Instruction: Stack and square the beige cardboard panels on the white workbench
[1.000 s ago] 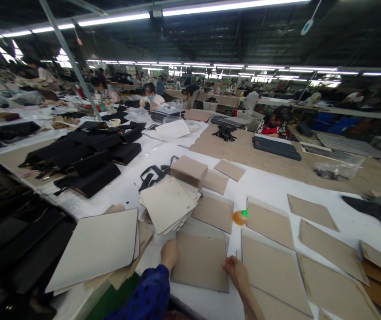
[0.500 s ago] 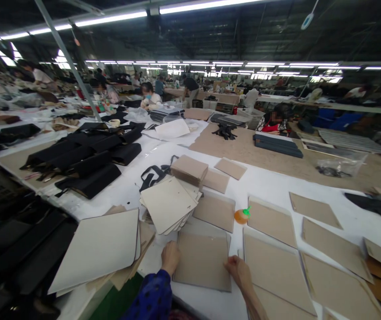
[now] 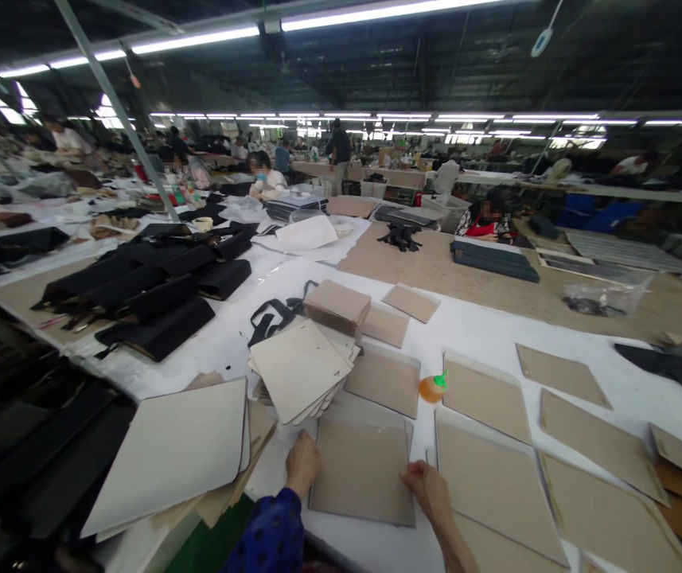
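Observation:
A tan cardboard panel (image 3: 361, 469) lies flat on the white table (image 3: 484, 326) right in front of me. My left hand (image 3: 303, 463) rests with curled fingers on its left edge. My right hand (image 3: 428, 489) grips its right edge, fingers closed against the board. Just beyond the panel sits a fanned stack of pale boards (image 3: 300, 376) and a small orange glue bottle with a green cap (image 3: 432, 387).
More tan panels (image 3: 484, 398) are laid out in rows to the right. A large pale board pile (image 3: 177, 450) overhangs the table edge at left. Black bags (image 3: 150, 282) and straps (image 3: 274, 314) lie beyond. Other people work at far tables.
Both hands stay on the panel's edges; the view has shifted slightly, and nothing on the table has moved.

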